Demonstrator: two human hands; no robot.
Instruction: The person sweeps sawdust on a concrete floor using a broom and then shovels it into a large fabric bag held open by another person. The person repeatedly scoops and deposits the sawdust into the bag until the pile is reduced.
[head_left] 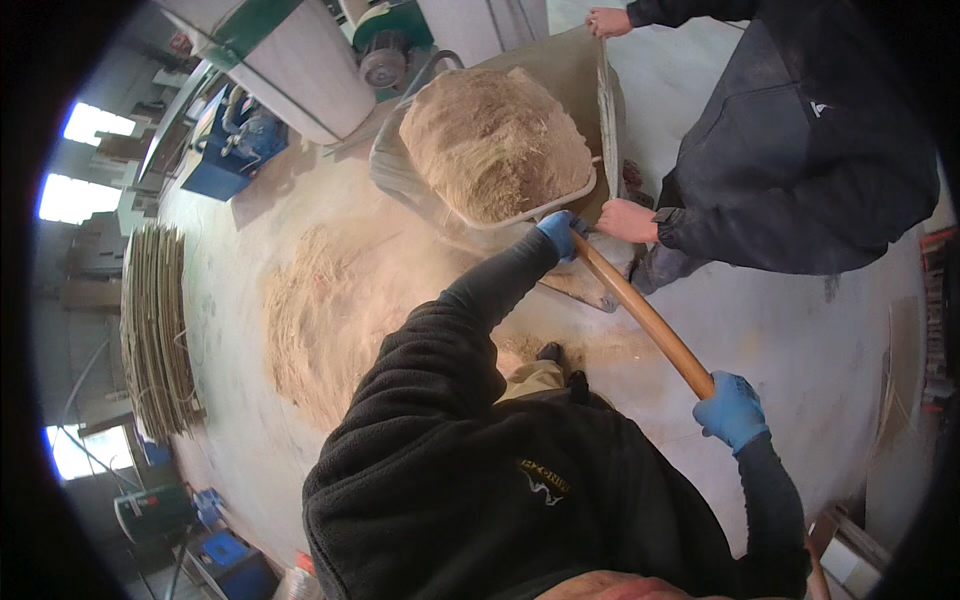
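My left hand [561, 235], in a blue glove, is closed round the upper part of a wooden shovel handle [645, 315], close to the blade. Further down, my right hand [732, 411], also gloved in blue, grips the same handle. The pale scoop-shaped blade [530, 211] carries a big heap of sawdust [490, 140]. It is over the mouth of a large greyish sack [612, 110]. A co-worker's hand [627, 220] grasps the sack's edge near the blade, and the other hand [608, 22] holds it at the far end.
A loose sawdust pile [325, 310] covers the floor to the left. The co-worker [790, 150] stands at the right of the sack. Tall pale bags [290, 65], a motor [385, 60] and a blue machine [232, 145] stand at the back left. Stacked thin boards [158, 330] are at far left.
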